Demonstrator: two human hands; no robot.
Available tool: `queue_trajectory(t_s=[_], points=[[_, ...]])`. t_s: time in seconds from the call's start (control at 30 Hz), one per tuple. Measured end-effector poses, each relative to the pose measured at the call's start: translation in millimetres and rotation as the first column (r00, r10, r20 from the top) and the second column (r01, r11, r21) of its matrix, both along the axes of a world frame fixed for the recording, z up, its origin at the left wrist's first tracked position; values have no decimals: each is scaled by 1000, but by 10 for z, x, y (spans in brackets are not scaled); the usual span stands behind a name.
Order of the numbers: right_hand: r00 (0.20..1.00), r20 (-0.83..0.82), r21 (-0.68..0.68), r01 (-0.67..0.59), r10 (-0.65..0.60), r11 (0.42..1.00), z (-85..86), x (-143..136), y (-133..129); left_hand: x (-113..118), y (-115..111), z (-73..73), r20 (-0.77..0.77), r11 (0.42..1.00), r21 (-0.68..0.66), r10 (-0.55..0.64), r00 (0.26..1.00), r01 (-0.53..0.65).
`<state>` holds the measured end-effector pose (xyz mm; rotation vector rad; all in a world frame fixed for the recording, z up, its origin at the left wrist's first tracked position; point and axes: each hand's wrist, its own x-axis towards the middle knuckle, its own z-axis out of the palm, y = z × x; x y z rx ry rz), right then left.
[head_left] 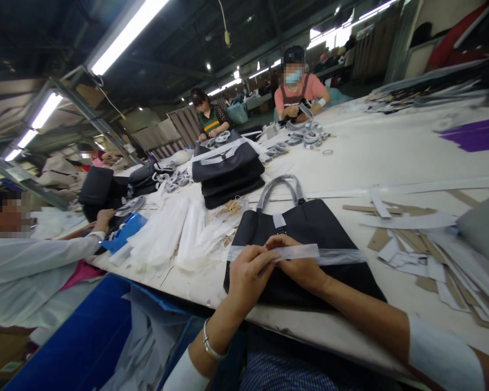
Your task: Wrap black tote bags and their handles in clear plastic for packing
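A black handbag (309, 222) with wrapped grey handles lies on the white table in front of me. A translucent band runs across its front, and a pale strip covers part of the clasp. My left hand (250, 271) is closed, its fingers pinching a short whitish strip (299, 251) above the bag. Close against it, my right hand (299, 269) has its fingers curled on the same strip, partly under it. The fingertips of both hands nearly meet below the clasp.
Left of the bag lie clear plastic bags (158, 233) and a stack of black handbags (228, 168). Paper and card strips (427, 250) spread at the right, near purple sheets (476, 134). A blue bin (85, 336) stands below the table edge. Several co-workers surround the table.
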<state>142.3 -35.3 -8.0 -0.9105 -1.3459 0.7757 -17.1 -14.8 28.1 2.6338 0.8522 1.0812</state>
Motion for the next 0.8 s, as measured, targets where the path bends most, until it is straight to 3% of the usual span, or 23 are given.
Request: queue_trajectory(t_s=[0.13,0.27,0.37,0.43,0.5,0.57,0.6,0.63,0.7,0.8], points=[[965,-256,-59,-80,62,995,-60,25,32,141,-46,-148,100,996,-91,23,995,-14],[863,-504,-123,-104,29,987,-84,83,120,236,-76,-330,185,978,-209,42,982,-3],[773,-635,-139,-109,-4,984,19,133,161,279,-97,-432,203,980,-199,17,979,24],[775,-631,-115,-116,17,987,150,204,118,298,-108,-472,182,983,-185,11,983,23],[874,-486,-109,-53,-7,993,285,334,-14,309,-113,-492,156,986,-165,7,988,19],[987,-123,-116,92,-106,989,357,524,-234,316,-116,-500,143,989,-149,1,990,21],[978,129,-93,178,-165,980,353,631,-368,319,-118,-503,143,989,-145,-1,990,22],[899,376,-26,251,-223,968,321,735,-507,323,-120,-504,146,989,-143,0,989,21],[649,694,163,277,-310,947,190,907,-772,338,-129,-508,158,989,-146,9,987,14],[291,893,300,184,-344,936,-50,988,-1041,369,-149,-512,192,985,-171,33,981,0]])
